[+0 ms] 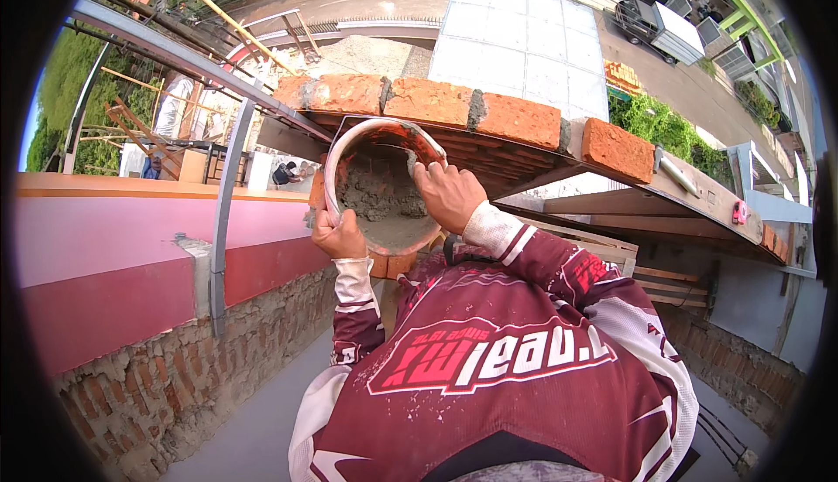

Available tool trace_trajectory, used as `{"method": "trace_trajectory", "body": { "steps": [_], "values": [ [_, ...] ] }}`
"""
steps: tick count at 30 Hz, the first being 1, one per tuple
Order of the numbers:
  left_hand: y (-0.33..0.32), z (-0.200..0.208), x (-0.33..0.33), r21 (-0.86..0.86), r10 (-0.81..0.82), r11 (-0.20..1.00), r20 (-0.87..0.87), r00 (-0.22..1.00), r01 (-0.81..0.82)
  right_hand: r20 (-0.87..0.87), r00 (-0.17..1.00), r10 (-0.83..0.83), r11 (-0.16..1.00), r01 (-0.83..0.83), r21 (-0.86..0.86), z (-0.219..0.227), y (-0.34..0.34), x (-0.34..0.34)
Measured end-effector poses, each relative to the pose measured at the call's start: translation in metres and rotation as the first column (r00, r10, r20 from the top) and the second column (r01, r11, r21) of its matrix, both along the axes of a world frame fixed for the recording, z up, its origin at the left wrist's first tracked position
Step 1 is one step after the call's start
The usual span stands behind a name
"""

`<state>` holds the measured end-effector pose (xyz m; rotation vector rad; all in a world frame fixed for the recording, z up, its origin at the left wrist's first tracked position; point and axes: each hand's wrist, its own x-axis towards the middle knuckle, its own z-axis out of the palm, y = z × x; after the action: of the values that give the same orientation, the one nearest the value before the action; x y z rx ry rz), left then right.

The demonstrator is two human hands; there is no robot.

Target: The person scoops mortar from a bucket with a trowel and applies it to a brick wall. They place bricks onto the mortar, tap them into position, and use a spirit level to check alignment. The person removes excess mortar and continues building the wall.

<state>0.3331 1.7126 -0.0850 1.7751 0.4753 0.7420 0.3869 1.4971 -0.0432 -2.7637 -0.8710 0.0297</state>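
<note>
A round reddish bucket [332, 187] with a pale, mortar-smeared rim tilts toward me against the brick wall. Wet grey mortar [380, 192] lies inside it. My left hand [340, 236] is closed on the bucket's near left rim, thumb on the edge. On the opposite side, my right hand [449, 194] grips the right rim, its fingers curled over the edge beside a smear of mortar. Just beyond the bucket runs a course of orange bricks [428, 101] with grey mortar in the joints. One brick [617, 149] sits farther right, past a gap.
A metal post [231, 220] rises at the left beside a pink and red wall [105, 277]. Along the ledge at right lie a pale long object [679, 175] and a small pink object [740, 211]. A street with a parked truck [659, 30] shows far below.
</note>
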Motion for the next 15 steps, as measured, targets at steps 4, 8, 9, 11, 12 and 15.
{"method": "trace_trajectory", "body": {
  "steps": [4,8,9,11,12,15],
  "values": [
    [-0.010,0.002,0.002,-0.145,0.006,0.989,0.043,0.999,0.001,-0.025,0.986,0.167,0.984,-0.169,-0.061,-0.016,0.001,-0.013],
    [-0.007,-0.008,0.001,-0.113,0.032,0.993,-0.013,0.999,-0.033,0.042,0.992,0.117,0.993,-0.116,-0.019,0.011,-0.007,0.009],
    [-0.014,-0.005,0.003,-0.060,0.005,0.998,0.020,1.000,-0.004,0.192,0.980,0.059,0.998,-0.063,0.017,0.013,-0.002,0.020],
    [-0.036,0.024,0.011,0.058,-0.067,0.996,0.079,0.995,0.063,0.256,0.957,0.136,0.990,-0.124,-0.062,-0.003,0.003,0.013],
    [-0.035,0.026,0.008,0.025,-0.033,0.999,-0.035,0.999,0.034,0.245,0.943,0.225,0.973,-0.205,-0.105,-0.010,0.003,0.000],
    [-0.029,0.021,0.000,0.151,0.061,0.987,-0.003,0.998,-0.060,-0.064,0.924,0.377,0.912,-0.382,-0.149,0.003,-0.006,-0.009]
  ]
}}
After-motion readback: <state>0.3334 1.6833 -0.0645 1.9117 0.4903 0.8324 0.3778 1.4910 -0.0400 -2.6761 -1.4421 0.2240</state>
